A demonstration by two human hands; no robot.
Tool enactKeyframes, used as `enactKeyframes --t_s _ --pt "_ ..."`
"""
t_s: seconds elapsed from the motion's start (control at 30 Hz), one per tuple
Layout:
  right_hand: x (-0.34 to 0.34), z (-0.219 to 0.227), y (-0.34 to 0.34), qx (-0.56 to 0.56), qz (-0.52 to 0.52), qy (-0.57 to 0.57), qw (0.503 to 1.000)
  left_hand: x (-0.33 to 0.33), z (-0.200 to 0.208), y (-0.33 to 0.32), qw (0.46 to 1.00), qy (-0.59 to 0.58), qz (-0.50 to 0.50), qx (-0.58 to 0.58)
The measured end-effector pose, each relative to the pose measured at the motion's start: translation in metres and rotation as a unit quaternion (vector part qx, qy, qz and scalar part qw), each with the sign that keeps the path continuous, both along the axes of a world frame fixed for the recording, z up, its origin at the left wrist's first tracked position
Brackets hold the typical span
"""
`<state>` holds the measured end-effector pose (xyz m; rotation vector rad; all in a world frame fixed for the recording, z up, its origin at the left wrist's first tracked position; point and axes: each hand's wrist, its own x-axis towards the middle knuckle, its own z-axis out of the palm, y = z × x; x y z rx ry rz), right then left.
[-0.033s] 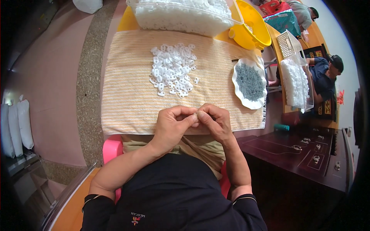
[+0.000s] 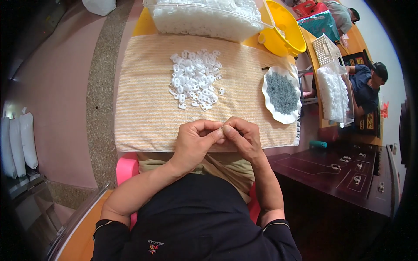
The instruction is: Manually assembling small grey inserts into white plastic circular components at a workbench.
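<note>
Unmoved since the earlier frame, the left hand (image 2: 193, 140) and right hand (image 2: 246, 140) meet over the near edge of a striped towel (image 2: 146, 98), as I follow from my distant station. Thumbs and forefingers are drawn together tip to tip, the other fingers curled under; I cannot tell whether they grasp a small piece, because the fingertips hide whatever lies between them. Straight beyond the fingers, well apart from them, I see a loose pile of white plastic pieces (image 2: 195, 78), each pierced with holes, heaped on the cloth. One single white piece (image 2: 222, 91) lies just beside the pile's right side. Farther right, also clear of the fingers, a white scalloped dish (image 2: 286, 118) holds a mound of small grey pieces (image 2: 281, 93). Past the towel's far edge stand a clear bin (image 2: 268, 16) full of white pieces and, next to it, a yellow basin (image 2: 275, 43). At a separate table on the right, I see a co-worker in a dark cap (image 2: 379, 71) seated behind a container of white pieces (image 2: 333, 93).
</note>
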<state>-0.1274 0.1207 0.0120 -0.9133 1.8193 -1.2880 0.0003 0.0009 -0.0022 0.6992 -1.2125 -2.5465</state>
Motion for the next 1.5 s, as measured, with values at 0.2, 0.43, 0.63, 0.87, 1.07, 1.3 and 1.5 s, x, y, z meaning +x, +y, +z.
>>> enactKeyframes --t_s 0.2,0.43,0.63,0.87,1.07,1.3,1.5 --pt "-0.002 0.006 -0.002 -0.017 -0.003 0.002 1.0 -0.002 0.0 -0.003 1.0 0.004 -0.008 0.027" --pt "-0.023 0.012 -0.002 -0.02 0.021 -0.047 0.998 -0.001 0.006 -0.002 0.992 0.038 0.008 0.118" --pt "-0.031 0.018 -0.041 -0.051 0.058 0.11 0.991 0.007 0.023 0.005 0.988 0.079 0.042 0.123" --pt "-0.016 0.016 -0.101 -0.046 0.196 0.384 0.901 0.014 0.032 0.008 0.985 0.15 0.041 0.076" --pt "-0.009 0.018 -0.123 0.088 0.283 0.513 0.805 0.014 0.034 0.006 0.984 0.156 0.041 0.069" --pt "-0.011 0.016 -0.115 0.067 0.245 0.481 0.839 0.013 0.033 0.006 0.985 0.146 0.042 0.08" --pt "-0.023 0.014 -0.088 -0.053 0.066 0.329 0.94 0.013 0.029 0.005 0.986 0.127 0.048 0.101"
